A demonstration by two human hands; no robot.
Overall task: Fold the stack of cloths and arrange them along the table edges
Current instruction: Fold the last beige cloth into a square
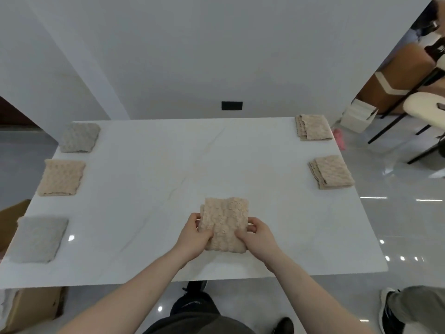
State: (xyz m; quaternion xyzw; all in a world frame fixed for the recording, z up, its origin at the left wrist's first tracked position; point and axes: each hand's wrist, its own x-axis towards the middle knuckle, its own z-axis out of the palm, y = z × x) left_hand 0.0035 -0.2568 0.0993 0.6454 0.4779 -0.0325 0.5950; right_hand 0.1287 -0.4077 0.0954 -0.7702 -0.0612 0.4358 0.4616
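A folded peach cloth (225, 220) rests on the white table (168, 177) near its front edge, at the middle. My left hand (193, 235) grips its left side and my right hand (258, 239) grips its right side. Three folded cloths line the left edge: a grey one (80, 137) at the back, a peach one (62, 177) in the middle, a grey one (38, 239) at the front. Two folded peach cloths lie along the right edge, one at the back corner (313, 127), one further forward (331, 171).
Cardboard boxes (31, 307) stand on the floor under the table's left front. A chair (423, 104) and a white box (357, 118) are beyond the right back corner. Another person's leg and shoe (409, 307) are at the right front. A pink item (339, 138) lies by the right edge.
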